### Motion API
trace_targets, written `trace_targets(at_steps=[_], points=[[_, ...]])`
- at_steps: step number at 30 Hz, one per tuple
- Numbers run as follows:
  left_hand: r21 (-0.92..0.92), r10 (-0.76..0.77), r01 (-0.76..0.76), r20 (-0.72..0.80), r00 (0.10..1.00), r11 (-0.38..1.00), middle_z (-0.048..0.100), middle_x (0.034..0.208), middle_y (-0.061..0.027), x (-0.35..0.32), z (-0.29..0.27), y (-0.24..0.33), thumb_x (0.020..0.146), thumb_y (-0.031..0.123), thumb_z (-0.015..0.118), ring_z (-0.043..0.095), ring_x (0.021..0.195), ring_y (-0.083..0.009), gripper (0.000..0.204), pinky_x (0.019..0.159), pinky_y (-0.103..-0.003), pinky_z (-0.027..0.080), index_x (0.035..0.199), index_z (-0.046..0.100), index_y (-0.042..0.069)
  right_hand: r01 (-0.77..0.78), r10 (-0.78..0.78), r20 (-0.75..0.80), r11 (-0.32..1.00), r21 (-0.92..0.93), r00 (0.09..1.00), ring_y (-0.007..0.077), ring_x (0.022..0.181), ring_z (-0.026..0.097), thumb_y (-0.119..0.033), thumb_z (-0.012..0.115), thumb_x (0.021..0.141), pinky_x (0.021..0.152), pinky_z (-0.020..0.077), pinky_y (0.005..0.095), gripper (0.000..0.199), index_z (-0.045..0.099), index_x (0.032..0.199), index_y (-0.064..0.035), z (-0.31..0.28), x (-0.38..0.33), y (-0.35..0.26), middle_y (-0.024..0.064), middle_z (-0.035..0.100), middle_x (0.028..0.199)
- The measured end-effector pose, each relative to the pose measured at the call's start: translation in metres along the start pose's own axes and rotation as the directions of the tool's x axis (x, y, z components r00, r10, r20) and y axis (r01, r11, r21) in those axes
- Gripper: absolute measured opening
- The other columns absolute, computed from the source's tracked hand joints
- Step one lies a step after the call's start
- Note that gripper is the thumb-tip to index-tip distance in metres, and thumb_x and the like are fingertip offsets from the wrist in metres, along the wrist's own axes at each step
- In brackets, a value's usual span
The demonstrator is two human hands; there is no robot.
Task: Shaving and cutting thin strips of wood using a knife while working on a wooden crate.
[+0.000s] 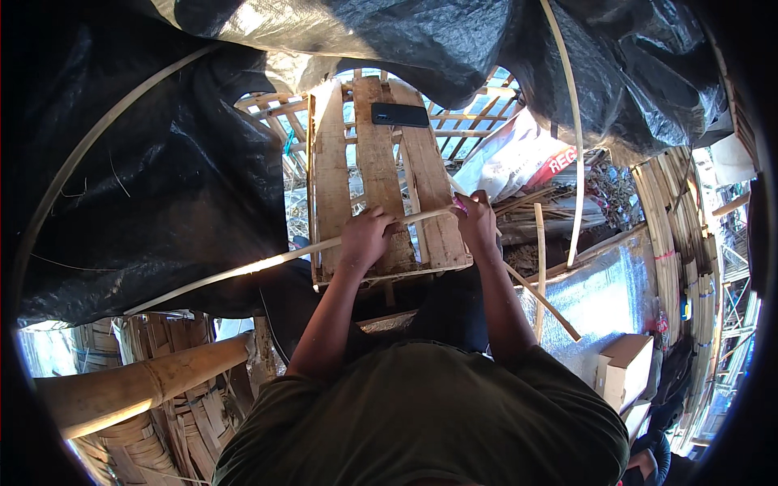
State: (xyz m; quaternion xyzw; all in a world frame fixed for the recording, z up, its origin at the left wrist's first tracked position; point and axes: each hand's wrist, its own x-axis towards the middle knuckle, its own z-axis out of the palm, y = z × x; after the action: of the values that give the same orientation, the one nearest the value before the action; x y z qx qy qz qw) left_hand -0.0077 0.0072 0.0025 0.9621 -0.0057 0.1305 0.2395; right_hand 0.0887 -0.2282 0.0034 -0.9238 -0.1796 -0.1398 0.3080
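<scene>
A long, pale bamboo strip [275,259] slants across a low wooden slatted bench [332,154] in front of me. Its far left end reaches down past the bench over black sheeting. My left hand [369,237] is closed around the strip above the bench's near half. At the strip's right end, my right hand [480,225] is closed, fingers bent, by the bench's right edge. A small pink-purple thing [460,204] shows at its fingertips; its kind is too small to make out. On the bench's far end lies a dark phone [399,115].
Black plastic sheeting [162,178] hangs at left and overhead. More bamboo strips [540,267] stand and lean at right, near a white sack [515,158] and a shiny silver sheet [604,279]. A cardboard box [626,368] is lower right; a thick bamboo pole [146,385] crosses lower left.
</scene>
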Motion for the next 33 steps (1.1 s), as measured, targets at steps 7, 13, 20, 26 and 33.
trace_targets(at_steps=[7,13,20,26,33], points=[[-0.072,-0.001,0.005,0.059,0.998,0.997,0.062,0.088,-0.0064,-0.019,-0.035,-0.02,0.085,0.019,0.067,0.064,0.088,-0.0284,0.013,0.075,-0.041,0.052,0.094,0.072,0.012,0.062,-0.061,0.164,0.998,-0.002,0.985,0.0367,0.087,0.066,-0.015,0.071,0.083,0.072,0.0516,0.0451,0.018,0.072,0.099,-0.0079,-0.003,0.011,0.037,0.0153,0.067,0.099],[-0.029,-0.171,0.172,0.04,0.984,0.985,0.064,0.09,-0.0077,-0.044,-0.066,-0.046,0.085,0.021,0.069,0.063,0.088,-0.0302,0.016,0.076,-0.04,0.051,0.097,0.072,0.01,0.014,-0.01,0.151,1.0,-0.024,0.988,0.0363,0.09,0.066,-0.009,0.068,0.086,0.075,0.0512,0.0435,0.013,0.068,0.098,-0.0038,-0.016,0.047,0.063,0.0156,0.067,0.098],[-0.094,-0.203,0.192,-0.116,0.972,0.977,0.062,0.086,-0.0096,-0.045,-0.056,-0.047,0.081,0.015,0.074,0.063,0.082,-0.0309,0.018,0.072,-0.041,0.05,0.098,0.074,0.008,0.17,-0.174,0.038,0.981,0.089,0.984,0.043,0.085,0.062,0.001,0.057,0.089,0.076,0.0507,0.0478,0.016,0.063,0.104,0.0022,-0.059,0.018,0.03,0.021,0.059,0.096],[-0.073,-0.195,0.187,-0.115,0.974,0.98,0.059,0.08,-0.0107,-0.04,-0.048,-0.055,0.078,0.007,0.074,0.062,0.076,-0.0303,0.02,0.067,-0.041,0.048,0.097,0.075,0.007,0.178,-0.154,0.315,0.983,-0.049,0.937,0.0369,0.072,0.066,-0.016,0.063,0.091,0.065,0.052,0.0454,0.013,0.064,0.098,-0.0059,-0.063,-0.062,0.0,0.0173,0.065,0.074],[-0.064,-0.206,0.199,-0.116,0.972,0.978,0.058,0.08,-0.0107,-0.038,-0.049,-0.054,0.077,0.005,0.074,0.061,0.074,-0.0302,0.02,0.066,-0.041,0.047,0.097,0.075,0.006,-0.042,0.105,0.148,0.925,-0.377,0.983,0.0369,0.06,0.065,-0.033,0.051,0.099,0.054,0.0501,0.0492,0.029,0.062,0.086,-0.0098,-0.046,-0.008,0.119,0.0177,0.064,0.065]])
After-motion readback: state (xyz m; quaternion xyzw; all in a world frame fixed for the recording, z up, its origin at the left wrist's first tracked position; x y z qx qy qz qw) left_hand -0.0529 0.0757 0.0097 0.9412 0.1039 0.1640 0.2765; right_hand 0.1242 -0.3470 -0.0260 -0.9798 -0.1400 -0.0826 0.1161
